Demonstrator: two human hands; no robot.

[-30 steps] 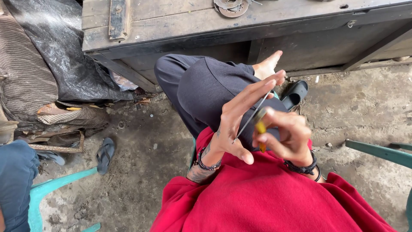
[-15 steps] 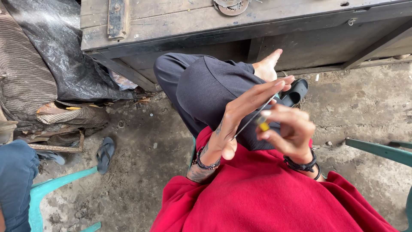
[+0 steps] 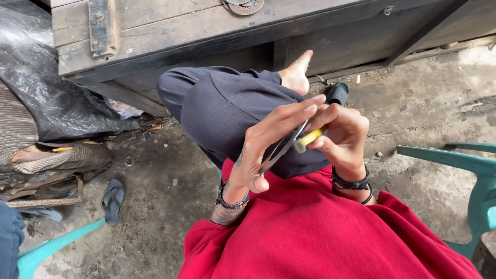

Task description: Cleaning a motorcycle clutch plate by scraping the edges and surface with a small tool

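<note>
Yellow-handled tool pinched in my right hand, fingers curled tight. My left hand half open, fingers extended, supporting thin grey metal piece.

We see a thin, flat metal piece with a dull grey sheen and a glossy yellow plastic handle. The sweater is matt red cloth, the trousers dark smooth fabric. The desk is worn, scuffed wood with a rusty metal plate. The floor is rough, gritty concrete; the sheet is wrinkled glossy black plastic.
</note>
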